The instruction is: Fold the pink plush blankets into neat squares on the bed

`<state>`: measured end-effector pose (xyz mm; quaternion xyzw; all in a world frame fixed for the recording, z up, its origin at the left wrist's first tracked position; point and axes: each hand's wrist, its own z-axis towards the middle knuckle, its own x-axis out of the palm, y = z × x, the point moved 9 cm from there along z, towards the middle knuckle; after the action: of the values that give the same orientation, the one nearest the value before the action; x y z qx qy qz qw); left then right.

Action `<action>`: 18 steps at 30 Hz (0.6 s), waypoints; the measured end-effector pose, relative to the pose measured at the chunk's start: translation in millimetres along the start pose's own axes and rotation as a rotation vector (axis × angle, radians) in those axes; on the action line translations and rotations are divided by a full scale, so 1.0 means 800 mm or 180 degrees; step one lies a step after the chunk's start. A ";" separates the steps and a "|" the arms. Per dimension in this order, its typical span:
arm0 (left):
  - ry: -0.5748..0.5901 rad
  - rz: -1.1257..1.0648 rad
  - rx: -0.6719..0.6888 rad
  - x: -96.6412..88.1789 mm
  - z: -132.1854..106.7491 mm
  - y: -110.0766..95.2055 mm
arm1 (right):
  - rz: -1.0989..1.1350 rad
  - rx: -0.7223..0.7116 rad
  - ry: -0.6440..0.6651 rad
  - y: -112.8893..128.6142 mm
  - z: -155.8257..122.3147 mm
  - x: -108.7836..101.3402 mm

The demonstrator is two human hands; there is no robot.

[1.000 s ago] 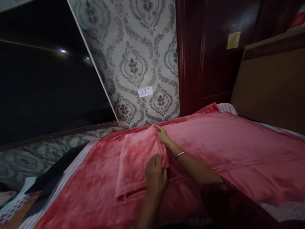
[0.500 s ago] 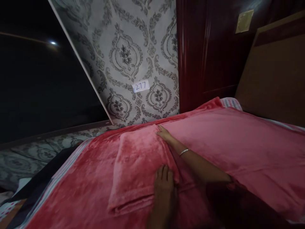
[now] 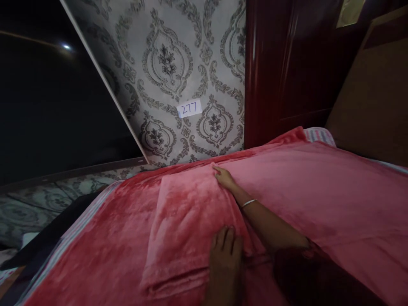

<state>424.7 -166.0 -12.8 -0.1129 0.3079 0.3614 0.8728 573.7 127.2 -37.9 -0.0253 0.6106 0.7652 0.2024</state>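
Note:
A thick pink-red plush blanket point(image 3: 102, 242) lies spread out, with a folded section point(image 3: 185, 216) of it on top. My right hand point(image 3: 225, 176), with a thin bracelet at the wrist, reaches in from the right and is closed on the far right corner of the fold. My left hand point(image 3: 226, 255) comes up from the bottom at the near right edge of the same section. Its fingers bend over the plush and press on it, while the thumb is hidden. Layered edges of the fold show to the left of this hand.
Behind the blanket stands a patterned wall point(image 3: 167, 63) with a paper label point(image 3: 189, 108) reading 277. A large dark screen point(image 3: 57, 97) is at left. To the right are a dark red door point(image 3: 287, 68) and a brown board point(image 3: 372, 93). Striped cloth point(image 3: 320, 135) shows under the blanket.
Both hands have shifted slightly right, and the folded section's right edge has come a little rightward with them. The view has also moved slightly.

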 end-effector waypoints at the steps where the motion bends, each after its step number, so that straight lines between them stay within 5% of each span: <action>1: -0.0005 -0.0028 -0.0013 0.000 0.000 0.000 | 0.0016 -0.0020 0.0018 -0.001 -0.001 0.000; 11: 0.0116 0.0029 0.0132 0.000 0.003 -0.005 | 0.0412 -0.0309 0.0124 0.007 -0.002 -0.004; 18: -0.0295 -0.0095 -0.0042 -0.007 0.001 -0.001 | 0.0429 -0.0231 0.0334 0.015 -0.010 -0.006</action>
<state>422.4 -169.9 -8.7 -0.1065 0.2631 0.3552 0.8907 572.3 116.0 -27.4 -0.0315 0.5925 0.7963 0.1172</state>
